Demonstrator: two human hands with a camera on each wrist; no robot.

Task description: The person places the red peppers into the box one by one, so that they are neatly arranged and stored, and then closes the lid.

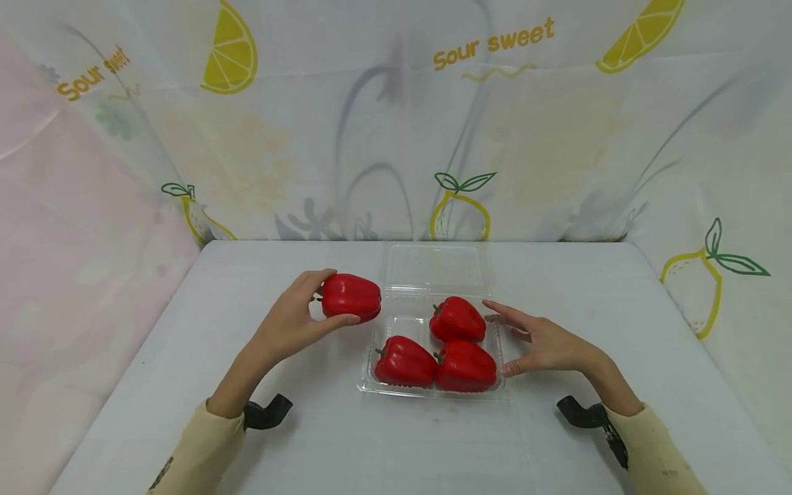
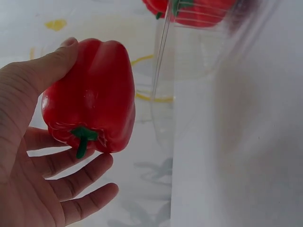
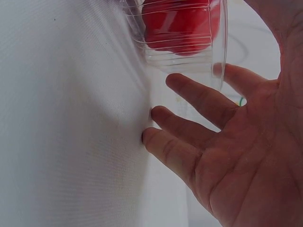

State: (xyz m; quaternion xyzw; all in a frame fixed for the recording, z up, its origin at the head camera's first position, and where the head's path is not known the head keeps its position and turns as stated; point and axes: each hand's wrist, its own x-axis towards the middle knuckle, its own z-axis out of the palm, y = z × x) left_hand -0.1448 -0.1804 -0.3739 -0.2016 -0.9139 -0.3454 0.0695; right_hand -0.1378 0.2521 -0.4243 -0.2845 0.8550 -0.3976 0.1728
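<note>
A red bell pepper (image 1: 350, 297) with a short green stem is pinched between the thumb and fingers of my left hand (image 1: 295, 320), just left of a clear plastic clamshell box (image 1: 396, 328). Its stem end faces the wrist in the left wrist view, where the pepper (image 2: 92, 94) shows whole. Inside the box lie three more red peppers: one at front left (image 1: 405, 362), one at front right (image 1: 466, 366) and one at back right (image 1: 458, 320). My right hand (image 1: 544, 344) is at the box's right edge, fingers spread, thumb and fingertips right by the rim.
The box's transparent lid (image 1: 436, 268) lies folded back behind it. Under everything is a white table (image 1: 260, 454), with a lemon-printed cloth (image 1: 396, 137) hanging along its far side. Each wrist wears a black camera mount (image 1: 267, 412).
</note>
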